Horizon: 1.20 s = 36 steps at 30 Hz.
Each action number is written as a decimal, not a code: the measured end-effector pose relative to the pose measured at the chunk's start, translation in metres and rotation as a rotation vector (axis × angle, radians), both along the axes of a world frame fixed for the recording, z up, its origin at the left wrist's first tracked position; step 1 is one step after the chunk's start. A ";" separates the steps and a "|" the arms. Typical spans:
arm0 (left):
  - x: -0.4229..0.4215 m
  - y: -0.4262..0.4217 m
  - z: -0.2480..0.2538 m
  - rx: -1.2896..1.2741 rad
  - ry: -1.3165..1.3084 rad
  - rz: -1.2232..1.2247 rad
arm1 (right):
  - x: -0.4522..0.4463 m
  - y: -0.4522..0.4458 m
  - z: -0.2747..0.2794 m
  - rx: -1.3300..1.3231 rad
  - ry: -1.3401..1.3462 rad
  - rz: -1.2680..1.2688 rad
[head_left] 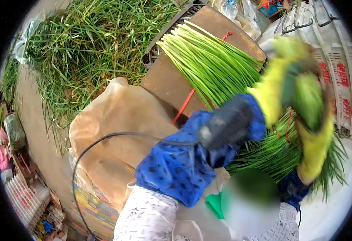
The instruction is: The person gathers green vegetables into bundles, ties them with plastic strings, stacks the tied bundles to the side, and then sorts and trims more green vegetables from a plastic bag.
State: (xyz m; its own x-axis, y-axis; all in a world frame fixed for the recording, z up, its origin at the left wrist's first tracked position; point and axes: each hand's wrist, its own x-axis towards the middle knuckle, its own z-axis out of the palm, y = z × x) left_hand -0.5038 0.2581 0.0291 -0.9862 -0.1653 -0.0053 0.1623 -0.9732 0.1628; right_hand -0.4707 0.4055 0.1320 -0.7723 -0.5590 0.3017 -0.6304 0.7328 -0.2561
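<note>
My left hand (278, 86), in a yellow glove with a dark green palm, is closed around a bunch of garlic chives (309, 98). Opposite it, my right hand (317, 142), also in a yellow glove, grips the same bunch from the near side. Motion blurs both hands and the bunch, so the single fingers are unclear. To the left, loose garlic chives (212, 60) lie side by side on a brown board (168, 82), pale ends toward the far left. A red tie (184, 106) runs out from beneath them. Below my hands are tied chive bundles (276, 150) with red bands.
A big heap of loose green leaves (99, 44) covers the ground at the upper left. A tan sheet (115, 116) drapes in front of the board. White bags with red print (338, 74) hang at the right. A black cable (103, 138) loops from my left wrist.
</note>
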 end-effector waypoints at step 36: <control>0.000 -0.132 -0.088 -2.416 -0.154 0.458 | -0.092 -0.092 -0.166 0.165 -0.456 0.085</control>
